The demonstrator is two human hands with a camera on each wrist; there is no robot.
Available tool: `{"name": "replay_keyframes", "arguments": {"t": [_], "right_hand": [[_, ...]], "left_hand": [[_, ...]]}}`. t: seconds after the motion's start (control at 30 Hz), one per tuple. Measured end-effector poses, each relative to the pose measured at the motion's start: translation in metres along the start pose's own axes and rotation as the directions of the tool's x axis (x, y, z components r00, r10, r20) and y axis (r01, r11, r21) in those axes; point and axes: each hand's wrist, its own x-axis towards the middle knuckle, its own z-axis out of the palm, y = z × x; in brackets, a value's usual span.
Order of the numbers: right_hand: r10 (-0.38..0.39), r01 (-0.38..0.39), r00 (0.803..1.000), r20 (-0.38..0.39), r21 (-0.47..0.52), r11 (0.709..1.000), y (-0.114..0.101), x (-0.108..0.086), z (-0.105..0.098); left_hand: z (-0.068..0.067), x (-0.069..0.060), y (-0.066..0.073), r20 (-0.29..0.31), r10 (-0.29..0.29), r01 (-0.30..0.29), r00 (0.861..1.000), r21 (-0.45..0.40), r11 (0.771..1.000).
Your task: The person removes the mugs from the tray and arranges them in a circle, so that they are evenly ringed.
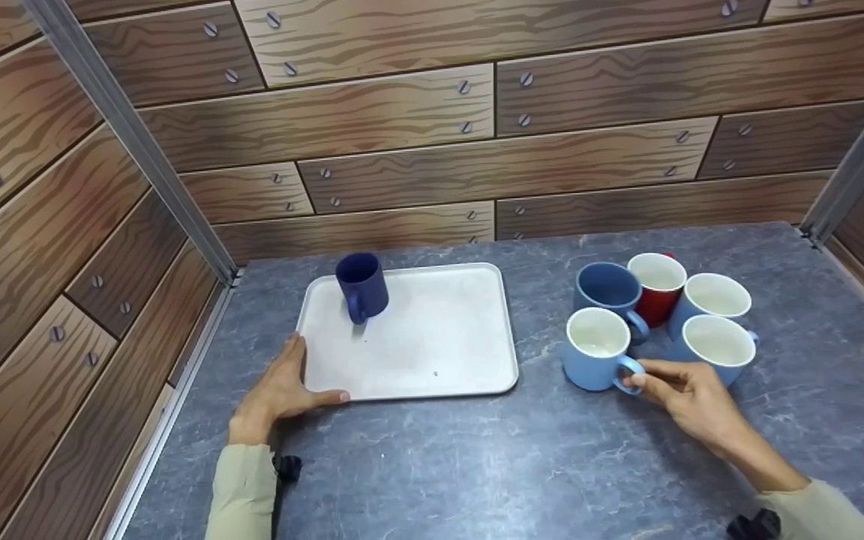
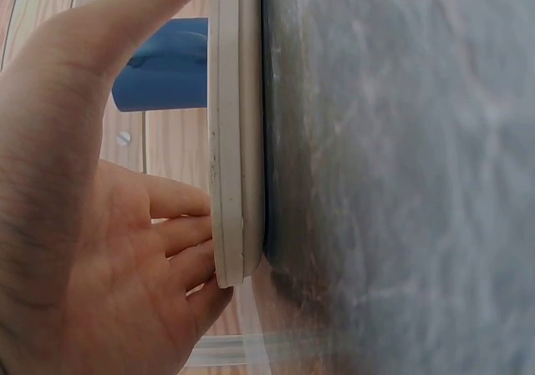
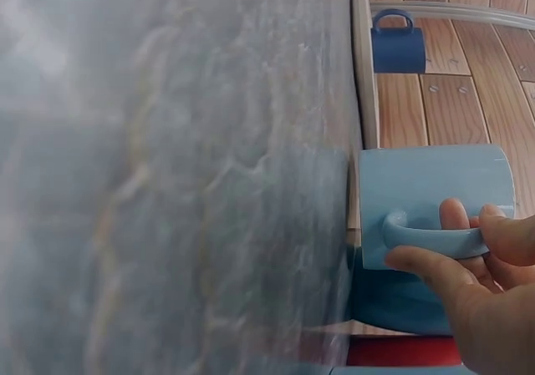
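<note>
My right hand (image 1: 691, 401) pinches the handle of a light-blue mug (image 1: 589, 361) with a white inside. The mug is upright, in front of a medium-blue mug (image 1: 606, 286); whether its base touches the table I cannot tell. In the right wrist view, thumb and fingers close around the light-blue mug's handle (image 3: 443, 241). Over on the left, my left hand (image 1: 278, 386) rests against the near left corner of a white tray (image 1: 432, 345), thumb along the front edge and straight fingers by the left side. A dark-blue mug (image 1: 364, 289) stands upright on the tray's far left part.
Behind and beside the pinched mug stand a red mug (image 1: 655, 300) and two more light-blue mugs, one at the back (image 1: 709, 300) and one nearer (image 1: 717, 349). Wood-patterned walls (image 1: 402, 105) bound the grey table (image 1: 477, 465) at the back and sides.
</note>
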Motion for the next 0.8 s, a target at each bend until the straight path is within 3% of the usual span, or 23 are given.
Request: {"name": "replay_keyframes", "arguments": {"t": [0.4, 0.53, 0.67, 0.8], "right_hand": [[0.026, -0.026, 1.0, 0.002, 0.016, 1.0, 0.005, -0.002, -0.011], [0.036, -0.036, 0.999, -0.013, -0.021, 0.999, 0.005, -0.002, -0.013], [-0.005, -0.01, 0.997, -0.078, -0.191, 0.982, 0.002, -0.002, -0.013], [-0.092, 0.026, 0.983, -0.159, -0.377, 0.926, -0.003, -0.002, -0.011]], "left_hand": [[-0.001, -0.002, 0.001, -0.002, 0.011, -0.011, 1.0, -0.013, 1.0], [0.0, -0.002, 0.001, -0.003, 0.008, -0.008, 1.0, -0.014, 1.0], [0.0, -0.002, 0.002, -0.005, 0.008, -0.008, 1.0, -0.011, 1.0], [0.0, -0.003, 0.002, 0.0, 0.001, -0.001, 1.0, -0.012, 1.0]]}}
